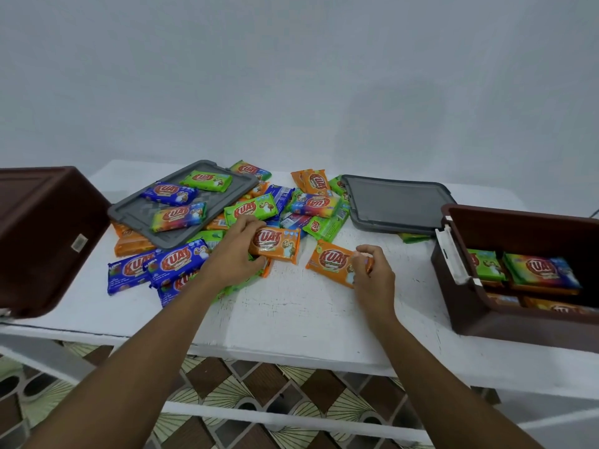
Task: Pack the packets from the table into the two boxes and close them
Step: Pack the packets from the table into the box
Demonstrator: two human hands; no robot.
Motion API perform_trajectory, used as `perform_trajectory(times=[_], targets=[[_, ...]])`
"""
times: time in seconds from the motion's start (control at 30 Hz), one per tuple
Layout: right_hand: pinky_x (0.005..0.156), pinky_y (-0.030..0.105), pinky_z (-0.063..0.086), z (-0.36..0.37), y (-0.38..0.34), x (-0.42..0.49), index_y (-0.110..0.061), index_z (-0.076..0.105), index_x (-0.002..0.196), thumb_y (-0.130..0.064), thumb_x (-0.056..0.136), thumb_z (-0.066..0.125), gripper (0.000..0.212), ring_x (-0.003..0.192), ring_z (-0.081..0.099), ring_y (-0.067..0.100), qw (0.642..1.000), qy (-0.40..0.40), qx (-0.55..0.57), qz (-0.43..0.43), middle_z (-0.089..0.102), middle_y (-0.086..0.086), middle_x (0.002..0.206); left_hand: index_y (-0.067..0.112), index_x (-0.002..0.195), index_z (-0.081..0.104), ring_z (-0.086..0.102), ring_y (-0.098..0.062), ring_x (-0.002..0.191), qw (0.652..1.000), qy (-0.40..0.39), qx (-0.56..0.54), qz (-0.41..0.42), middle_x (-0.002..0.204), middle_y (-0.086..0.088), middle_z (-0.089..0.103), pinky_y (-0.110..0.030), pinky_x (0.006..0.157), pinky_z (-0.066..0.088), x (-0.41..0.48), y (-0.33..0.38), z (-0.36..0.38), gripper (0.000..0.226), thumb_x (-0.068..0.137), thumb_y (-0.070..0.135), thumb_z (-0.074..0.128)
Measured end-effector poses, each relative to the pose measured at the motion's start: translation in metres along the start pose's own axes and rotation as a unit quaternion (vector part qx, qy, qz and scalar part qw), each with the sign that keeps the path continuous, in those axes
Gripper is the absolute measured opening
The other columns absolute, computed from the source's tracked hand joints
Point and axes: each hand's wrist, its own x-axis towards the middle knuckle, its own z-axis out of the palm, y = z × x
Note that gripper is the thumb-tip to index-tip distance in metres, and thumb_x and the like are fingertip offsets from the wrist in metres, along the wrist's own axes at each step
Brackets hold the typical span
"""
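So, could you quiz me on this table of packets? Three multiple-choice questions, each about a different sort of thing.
1. Where does the right grey lid lie?
A. On the floor
B. On the table, beside the right box
C. Closing the right box

2. What colour are the left-hand packet, held by the left hand, and the right-hand packet, held by the right hand?
A. Blue
B. Green
C. Orange

3. What state is the right box in?
A. Open, with packets inside
B. Open and empty
C. Shut

Answers:
1 B: the lid lies flat on the tabletop next to the box.
2 C: both wrappers are orange.
3 A: the box has no lid on, and stacked packets show inside.
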Motion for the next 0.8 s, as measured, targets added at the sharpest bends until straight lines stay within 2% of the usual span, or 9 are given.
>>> perform_trajectory(times=[0.1, 0.23, 0.37, 0.47, 0.53, 0.6, 0.67, 0.73, 0.8], targets=[[0.06, 0.015, 0.051, -0.001, -0.009, 0.006, -0.021, 0.059, 0.108, -0.026, 0.086, 0.073, 0.027, 0.079, 0.065, 0.006, 0.997, -0.038, -0.065, 0.009, 0.066, 0.0, 0.104, 0.023, 0.143, 0.034, 0.041, -0.014, 0.127, 1.0, 0.007, 0.02, -0.002, 0.143, 0.002, 0.04, -0.032, 0.099, 0.042, -0.001, 0.003, -0.001, 0.076, 0.079, 0.032, 0.075], [0.066, 0.035, 0.061, -0.004, -0.04, 0.028, -0.022, 0.055, 0.099, -0.023, 0.077, 0.081, 0.034, 0.089, 0.066, 0.019, 0.974, -0.122, -0.179, 0.067, 0.061, 0.002, 0.108, 0.026, 0.139, 0.034, 0.047, -0.016, 0.121, 0.999, 0.028, 0.046, 0.008, 0.136, 0.003, 0.047, -0.034, 0.098, 0.044, -0.002, 0.014, 0.002, 0.073, 0.079, 0.038, 0.075], [0.058, 0.028, 0.057, -0.022, -0.072, 0.046, -0.021, 0.057, 0.114, -0.021, 0.082, 0.074, 0.036, 0.086, 0.065, 0.018, 0.928, -0.183, -0.325, -0.023, 0.06, 0.001, 0.106, 0.021, 0.148, 0.028, 0.039, -0.018, 0.13, 0.996, 0.032, 0.074, 0.037, 0.147, 0.0, 0.038, -0.037, 0.108, 0.032, -0.003, 0.036, 0.02, 0.077, 0.085, 0.043, 0.068], [0.067, 0.032, 0.06, -0.045, -0.093, 0.06, -0.017, 0.067, 0.106, -0.017, 0.083, 0.071, 0.023, 0.077, 0.068, 0.014, 0.889, -0.209, -0.402, -0.065, 0.071, 0.003, 0.1, 0.018, 0.148, 0.032, 0.037, -0.018, 0.133, 0.992, 0.033, 0.098, 0.067, 0.147, -0.002, 0.039, -0.034, 0.111, 0.027, 0.001, 0.05, 0.027, 0.076, 0.086, 0.045, 0.066], [0.072, 0.033, 0.06, -0.064, -0.106, 0.069, -0.016, 0.069, 0.1, -0.019, 0.082, 0.071, 0.019, 0.076, 0.068, 0.013, 0.872, -0.211, -0.435, -0.08, 0.072, 0.003, 0.096, 0.017, 0.147, 0.033, 0.037, -0.019, 0.133, 0.994, 0.023, 0.085, 0.071, 0.148, -0.003, 0.039, -0.034, 0.11, 0.029, 0.008, 0.06, 0.027, 0.075, 0.086, 0.043, 0.067], [0.075, 0.035, 0.06, -0.085, -0.119, 0.074, -0.016, 0.067, 0.098, -0.023, 0.082, 0.071, 0.017, 0.078, 0.068, 0.012, 0.872, -0.214, -0.432, -0.081, 0.071, 0.001, 0.094, 0.018, 0.145, 0.036, 0.041, -0.016, 0.129, 0.997, 0.008, 0.046, 0.065, 0.146, -0.002, 0.039, -0.032, 0.103, 0.038, 0.015, 0.072, 0.025, 0.071, 0.086, 0.04, 0.069], [0.07, 0.03, 0.058, -0.11, -0.129, 0.077, -0.017, 0.064, 0.097, -0.023, 0.084, 0.072, 0.016, 0.078, 0.067, 0.012, 0.886, -0.22, -0.402, -0.071, 0.069, 0.0, 0.091, 0.021, 0.138, 0.041, 0.05, -0.012, 0.115, 0.998, 0.006, -0.007, 0.056, 0.135, 0.002, 0.044, -0.028, 0.094, 0.048, 0.023, 0.087, 0.022, 0.066, 0.083, 0.036, 0.073], [0.064, 0.027, 0.056, -0.135, -0.131, 0.081, -0.019, 0.062, 0.098, -0.017, 0.086, 0.069, 0.014, 0.077, 0.069, 0.014, 0.911, -0.233, -0.337, -0.045, 0.069, 0.0, 0.092, 0.025, 0.124, 0.047, 0.055, -0.01, 0.102, 0.997, 0.011, -0.063, 0.051, 0.121, 0.005, 0.049, -0.028, 0.083, 0.053, 0.033, 0.101, 0.019, 0.06, 0.075, 0.033, 0.081], [0.072, 0.033, 0.055, -0.159, -0.13, 0.086, -0.019, 0.064, 0.105, -0.012, 0.09, 0.062, 0.016, 0.078, 0.069, 0.018, 0.929, -0.251, -0.272, -0.016, 0.072, 0.005, 0.096, 0.026, 0.107, 0.052, 0.061, -0.013, 0.091, 0.993, 0.014, -0.104, 0.058, 0.109, 0.002, 0.057, -0.03, 0.073, 0.055, 0.041, 0.116, 0.019, 0.054, 0.065, 0.029, 0.085]])
